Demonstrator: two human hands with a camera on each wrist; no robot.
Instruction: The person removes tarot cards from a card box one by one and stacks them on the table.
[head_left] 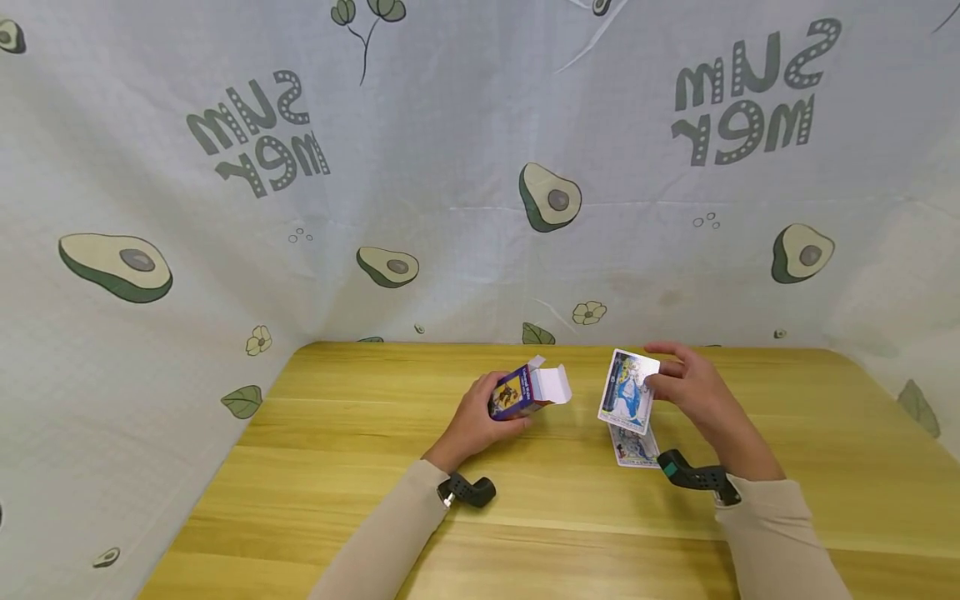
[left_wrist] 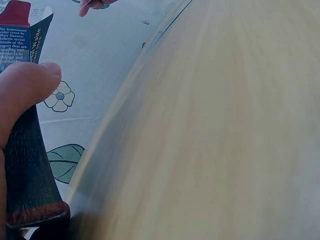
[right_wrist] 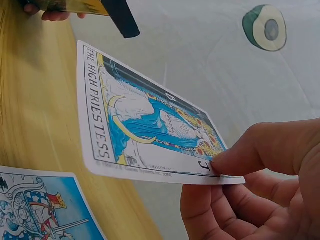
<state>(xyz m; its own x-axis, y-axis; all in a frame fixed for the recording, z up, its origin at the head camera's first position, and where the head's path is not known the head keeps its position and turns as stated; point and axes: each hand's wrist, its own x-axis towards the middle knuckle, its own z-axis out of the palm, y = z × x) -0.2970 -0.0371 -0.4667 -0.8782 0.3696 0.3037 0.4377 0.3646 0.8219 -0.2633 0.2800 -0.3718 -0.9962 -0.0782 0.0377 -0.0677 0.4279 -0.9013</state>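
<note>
Near the far edge of the tabletop [head_left: 420,375], the left hand [head_left: 478,423] grips a box [head_left: 512,397], flap [head_left: 553,385] rightward, presumably keeping it unblocked. Over a lower card [head_left: 634,450], the right hand [head_left: 693,390] pinches an upper card [head_left: 628,393] edgewise, likely leaving its face uncovered.

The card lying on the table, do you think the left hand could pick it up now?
Probably not: the left hand grips the box, though the tabletop between it and the lying card looks free.

Purple box [head_left: 510,397], white flaps [head_left: 553,385], white-bordered blue card [head_left: 627,393], yellow wood-grain table [head_left: 585,542], pale avocado-print cloth [head_left: 450,158]
</note>
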